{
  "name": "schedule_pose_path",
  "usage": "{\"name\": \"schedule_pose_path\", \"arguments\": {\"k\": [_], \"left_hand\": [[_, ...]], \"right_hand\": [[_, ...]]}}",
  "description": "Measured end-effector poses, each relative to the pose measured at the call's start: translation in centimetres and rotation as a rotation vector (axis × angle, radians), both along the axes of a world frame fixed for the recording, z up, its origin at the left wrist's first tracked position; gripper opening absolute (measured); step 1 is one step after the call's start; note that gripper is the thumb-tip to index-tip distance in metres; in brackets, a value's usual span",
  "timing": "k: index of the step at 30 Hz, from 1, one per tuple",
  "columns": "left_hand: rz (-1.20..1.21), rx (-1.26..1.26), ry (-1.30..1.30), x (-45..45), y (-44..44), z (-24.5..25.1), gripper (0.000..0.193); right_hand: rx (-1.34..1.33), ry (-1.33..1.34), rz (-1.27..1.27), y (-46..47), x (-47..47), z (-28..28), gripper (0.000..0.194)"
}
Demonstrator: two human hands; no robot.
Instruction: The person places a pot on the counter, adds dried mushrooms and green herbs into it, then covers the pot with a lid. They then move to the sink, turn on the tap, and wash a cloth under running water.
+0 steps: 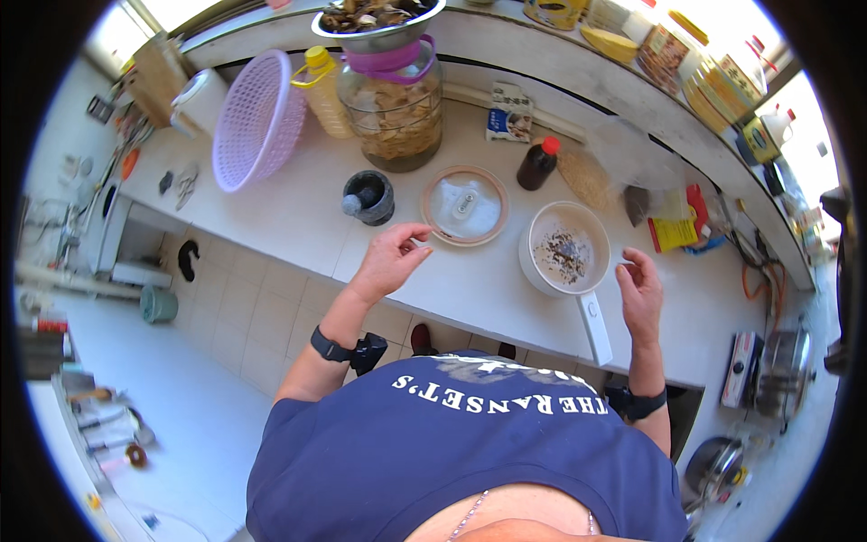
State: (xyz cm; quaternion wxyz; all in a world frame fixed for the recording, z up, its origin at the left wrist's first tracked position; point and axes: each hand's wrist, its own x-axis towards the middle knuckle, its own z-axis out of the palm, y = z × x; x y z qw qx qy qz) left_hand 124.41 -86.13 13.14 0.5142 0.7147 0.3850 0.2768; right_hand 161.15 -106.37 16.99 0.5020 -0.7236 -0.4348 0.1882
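A white electric pot with a long handle (564, 249) stands on the white counter, dark and brown bits scattered over its bottom. My right hand (640, 291), fingers curled and holding nothing, hovers just right of its rim. Near the left edge of a round glass lid with a brownish rim (464, 205), my left hand (394, 263) holds nothing, its fingers bent and apart. Beyond that hand is a dark stone mortar (369, 197) with its pestle inside. A dark bottle with a red cap (537, 163) stands behind the pot.
Along the back are a purple plastic basket (250, 122), a yellow jug (327, 91), a large glass jar (395, 118) topped by a metal bowl (379, 37), and a small packet (509, 114). A yellow-and-red bag (677, 223) lies at right, near a portable stove (740, 369).
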Motion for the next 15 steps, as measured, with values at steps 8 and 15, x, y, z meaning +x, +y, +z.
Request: {"name": "schedule_pose_path", "arguments": {"k": [8, 15], "left_hand": [[-0.153, -0.064, -0.032, -2.4, 2.5, -0.9, 0.028], [-0.23, 0.014, 0.027, -1.9, 2.4, -1.0, 0.026]], "right_hand": [[-0.038, 0.111, -0.044, 1.4, -7.8, 0.1, 0.028], [-0.076, 0.04, -0.018, 2.3, -9.3, 0.1, 0.025]]}}
